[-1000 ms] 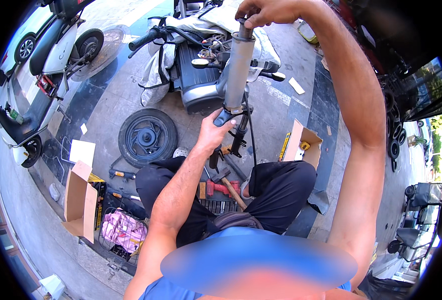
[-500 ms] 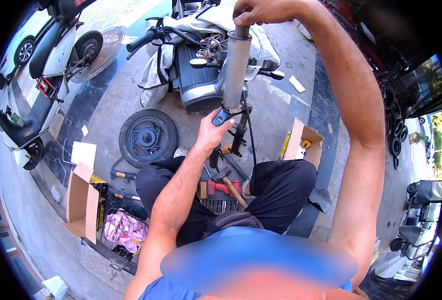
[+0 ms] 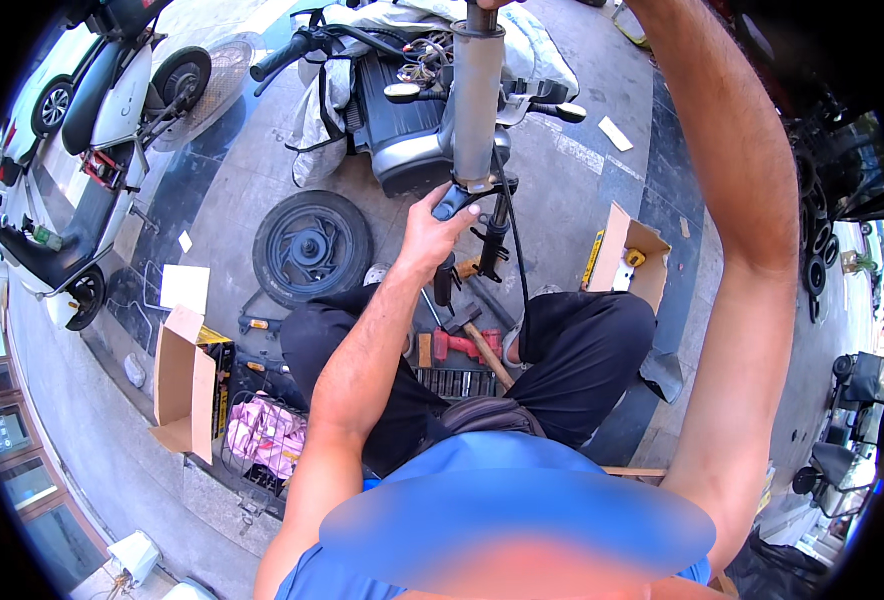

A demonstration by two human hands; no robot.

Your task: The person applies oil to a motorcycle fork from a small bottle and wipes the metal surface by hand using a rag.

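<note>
A silver head tube (image 3: 477, 110) stands upright in front of me, joined to the silver-grey scooter body (image 3: 417, 165) behind it. My left hand (image 3: 432, 237) is closed round the top of the front fork (image 3: 494, 245), just under the tube, thumb to the right. The fork's dark legs hang below that hand. At the top edge my right hand (image 3: 502, 3) is mostly cut off; its visible fingers lie against the dark stem (image 3: 482, 18) above the silver tube. A black cable (image 3: 519, 240) hangs right of the fork.
A wheel (image 3: 312, 247) lies left of the fork. Between my legs are a hammer (image 3: 487, 352), a red power tool (image 3: 452, 345) and a socket set (image 3: 452, 382). Open cardboard boxes (image 3: 184, 385) flank me, with a wire basket of pink cloth (image 3: 262, 435). A white scooter (image 3: 92, 205) stands left.
My right hand has gone up, nearly out of the picture, while my left hand stays on the fork. The whole view has shifted slightly, so floor objects sit higher and further right.
</note>
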